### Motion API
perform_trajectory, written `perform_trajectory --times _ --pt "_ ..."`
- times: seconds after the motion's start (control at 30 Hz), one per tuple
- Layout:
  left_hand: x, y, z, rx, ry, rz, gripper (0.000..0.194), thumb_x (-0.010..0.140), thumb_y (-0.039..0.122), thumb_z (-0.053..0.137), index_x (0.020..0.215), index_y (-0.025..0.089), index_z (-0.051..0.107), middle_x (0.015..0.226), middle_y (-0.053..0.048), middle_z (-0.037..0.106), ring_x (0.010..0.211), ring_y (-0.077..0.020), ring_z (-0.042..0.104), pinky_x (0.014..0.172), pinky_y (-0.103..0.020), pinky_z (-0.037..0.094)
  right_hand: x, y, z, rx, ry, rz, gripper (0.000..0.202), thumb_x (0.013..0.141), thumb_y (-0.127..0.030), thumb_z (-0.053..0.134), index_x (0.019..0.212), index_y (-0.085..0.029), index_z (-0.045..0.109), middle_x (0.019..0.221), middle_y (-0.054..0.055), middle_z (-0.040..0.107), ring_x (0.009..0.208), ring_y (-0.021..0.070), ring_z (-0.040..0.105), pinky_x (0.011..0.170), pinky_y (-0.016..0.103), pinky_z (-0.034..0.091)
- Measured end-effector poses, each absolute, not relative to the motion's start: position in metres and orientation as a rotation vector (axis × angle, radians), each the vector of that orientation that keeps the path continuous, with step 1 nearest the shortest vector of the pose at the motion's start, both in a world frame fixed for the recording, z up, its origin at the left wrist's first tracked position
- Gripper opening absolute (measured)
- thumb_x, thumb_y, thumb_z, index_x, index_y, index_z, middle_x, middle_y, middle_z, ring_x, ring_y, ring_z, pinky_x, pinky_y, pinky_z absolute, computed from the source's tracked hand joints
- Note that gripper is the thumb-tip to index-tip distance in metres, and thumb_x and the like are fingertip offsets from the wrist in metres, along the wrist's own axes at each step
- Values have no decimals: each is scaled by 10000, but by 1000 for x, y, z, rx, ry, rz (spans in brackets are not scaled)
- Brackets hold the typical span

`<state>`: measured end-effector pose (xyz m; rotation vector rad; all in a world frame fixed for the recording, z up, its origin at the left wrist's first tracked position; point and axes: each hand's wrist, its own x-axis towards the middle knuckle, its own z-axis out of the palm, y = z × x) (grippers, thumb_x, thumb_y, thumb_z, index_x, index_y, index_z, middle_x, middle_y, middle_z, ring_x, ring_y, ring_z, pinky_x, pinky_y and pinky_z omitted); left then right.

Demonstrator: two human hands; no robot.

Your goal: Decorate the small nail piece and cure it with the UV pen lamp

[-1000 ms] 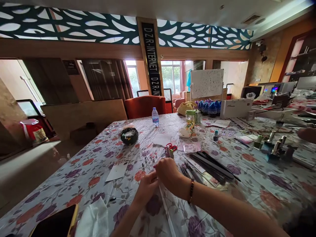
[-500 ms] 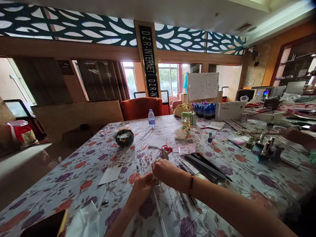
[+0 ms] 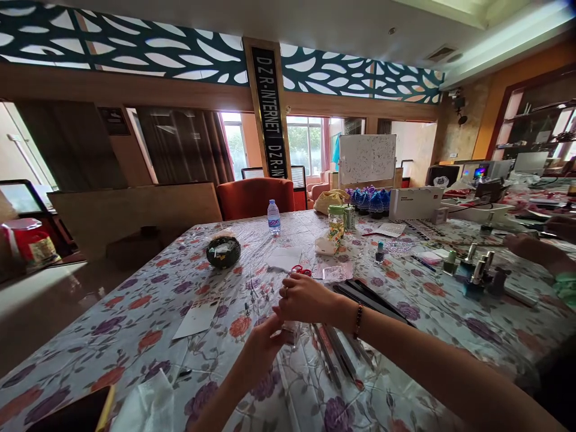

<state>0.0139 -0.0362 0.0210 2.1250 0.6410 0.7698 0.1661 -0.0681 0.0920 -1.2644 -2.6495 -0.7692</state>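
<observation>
Gripping clear item (image 3: 291,336) w/ L hand (image 3: 264,341), at fingertips' R, nearside of curled R hand (image 3: 306,298); can't tell R grip or long axis.

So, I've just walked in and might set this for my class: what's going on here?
Over a floral tablecloth, a person's bare hands are close together. The left hand seems to hold a small clear item; the right hand is just above, its fingertips' work hard to make out. Slim tools lie on the near side of the right wrist, and red-handled scissors beyond the hands. Farther right, another person's hand is partly visible.
</observation>
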Motion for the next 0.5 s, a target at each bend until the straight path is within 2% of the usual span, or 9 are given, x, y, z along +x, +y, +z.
perform_trajectory --times 0.07,0.17,0.23,0.33,0.43,0.5 --pt "13 -38 21 2177 681 753 322 716 146 400 1005 158 542 853 -30 627 797 -147 563 693 -227 438 163 -65 87 -1352 -2618 -762 294 884 -212 404 684 -145 608 713 55 613 780 201 512 701 329 386" --pt "12 -40 21 2313 826 782 251 718 140 397 886 159 583 711 -16 627 652 -138 560 625 -235 431 158 -62 78 -1454 -2598 -739 185 816 -152 501 669 -125 610 669 73 619 679 199 540 634 318 395" --pt "12 -41 21 2347 863 828 229 725 146 405 855 175 592 770 -26 641 698 -148 571 657 -245 431 157 -62 74 -1503 -2592 -724 135 791 -118 524 687 -119 612 651 80 620 644 198 556 599 307 398" --pt "12 -40 19 2292 849 900 242 742 191 438 944 201 572 936 -39 636 846 -159 576 759 -257 427 161 -67 75 -1600 -2547 -700 133 812 -102 490 779 -121 617 621 73 617 603 199 573 532 279 393" --pt "12 -39 20 2194 787 915 257 756 253 460 993 210 549 940 -30 636 857 -147 583 781 -254 439 168 -73 82 -1705 -2469 -657 151 849 -190 473 869 -160 620 625 54 621 586 180 581 493 231 372" --pt "12 -39 22 2139 737 933 259 751 284 480 992 215 545 905 -21 638 833 -138 588 766 -252 454 176 -77 89 -1800 -2379 -631 321 891 -294 393 745 -162 646 613 60 620 583 176 584 487 219 360"
